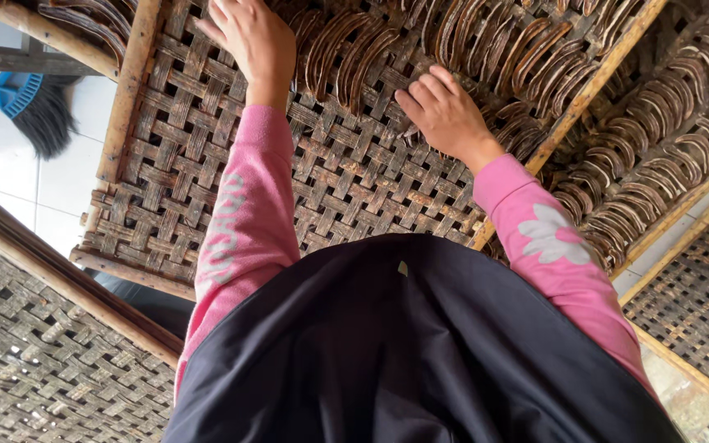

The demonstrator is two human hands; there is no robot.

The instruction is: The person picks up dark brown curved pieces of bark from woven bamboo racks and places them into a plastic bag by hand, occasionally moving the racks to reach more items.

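While both pink sleeves are stretching over the woven tray [207,164], the left hand [252,37] is lying open with fingers spread at twelve o'clock, touching the brown curved strips [354,49], and the right hand [445,115] is resting open and flat on the same rows at one o'clock. Four woven trays are showing: this one, a strip-filled one [666,139] at three o'clock, a bare one [43,361] at eight and another [699,303] at four. One blue broom [30,107] is lying on the white floor at ten o'clock.
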